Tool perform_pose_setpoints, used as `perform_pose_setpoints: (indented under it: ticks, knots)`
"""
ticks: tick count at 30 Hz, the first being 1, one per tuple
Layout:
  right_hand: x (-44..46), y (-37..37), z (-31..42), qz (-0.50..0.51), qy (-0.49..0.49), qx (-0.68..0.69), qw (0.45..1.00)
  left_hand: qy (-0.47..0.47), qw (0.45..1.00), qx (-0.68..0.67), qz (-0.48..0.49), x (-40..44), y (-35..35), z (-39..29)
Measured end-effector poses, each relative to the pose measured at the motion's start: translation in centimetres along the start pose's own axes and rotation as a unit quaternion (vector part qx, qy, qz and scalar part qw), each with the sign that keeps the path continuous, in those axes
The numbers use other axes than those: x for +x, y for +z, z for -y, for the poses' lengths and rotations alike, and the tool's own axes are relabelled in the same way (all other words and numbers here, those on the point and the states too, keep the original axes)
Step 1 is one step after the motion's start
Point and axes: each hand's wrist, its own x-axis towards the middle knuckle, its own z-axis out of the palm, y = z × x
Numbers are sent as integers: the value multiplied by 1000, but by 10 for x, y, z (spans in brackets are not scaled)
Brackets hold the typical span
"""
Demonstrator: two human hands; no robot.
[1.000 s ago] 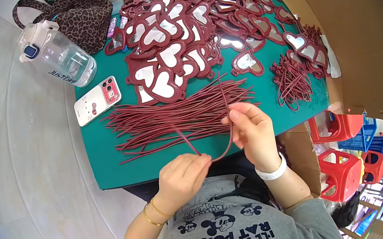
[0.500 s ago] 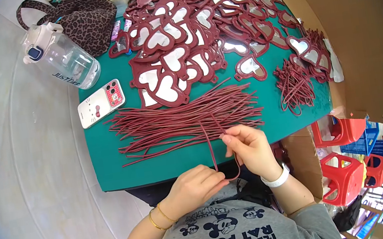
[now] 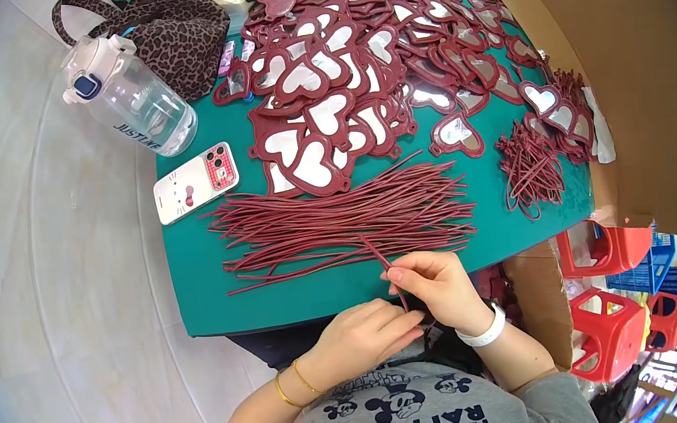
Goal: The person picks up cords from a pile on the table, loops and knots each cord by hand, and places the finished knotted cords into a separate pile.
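My right hand [image 3: 439, 286] pinches a dark-red cord [image 3: 380, 256] between thumb and fingers; one end sticks up over the table's front edge. Just below and to the left, my left hand [image 3: 367, 331] is closed on the lower part of the same cord, mostly hidden by the fingers. Beyond the hands lies a loose bundle of straight dark-red cords [image 3: 340, 224], side by side across the table. Behind it rises a big heap of dark-red heart-shaped pieces [image 3: 312, 165] with white or shiny heart-shaped centres.
A pile of looped cords [image 3: 530, 170] lies on the right of the green table [image 3: 204, 306]. At left are a phone [image 3: 196, 183], a clear water bottle [image 3: 133, 98] and a leopard-print bag [image 3: 177, 39]. Cardboard [image 3: 623, 64] walls the right side; red stools [image 3: 608, 329] stand beyond.
The cord's loop between my hands has drawn in, and one of its two raised ends no longer shows. My right hand has lowered toward my left. The view has shifted slightly.
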Motion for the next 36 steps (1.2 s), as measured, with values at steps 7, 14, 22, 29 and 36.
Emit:
perform_pose_setpoints:
  ticks: [7,14,22,29,36]
  knots:
    - [-8,-7,36,17,-55,-213,975,-46,983,99,-146,22,-65,13]
    - [-9,-12,62,21,-266,-435,860,-77,996,11,-47,40,-84,24]
    - [-10,-15,77,-3,-336,-549,765,-33,998,11,-54,45,-78,28]
    - [1,-10,89,-43,-383,-610,693,-209,968,-138,4,47,-81,20]
    - [13,-16,86,58,-358,-570,738,-377,840,-388,40,49,-73,25]
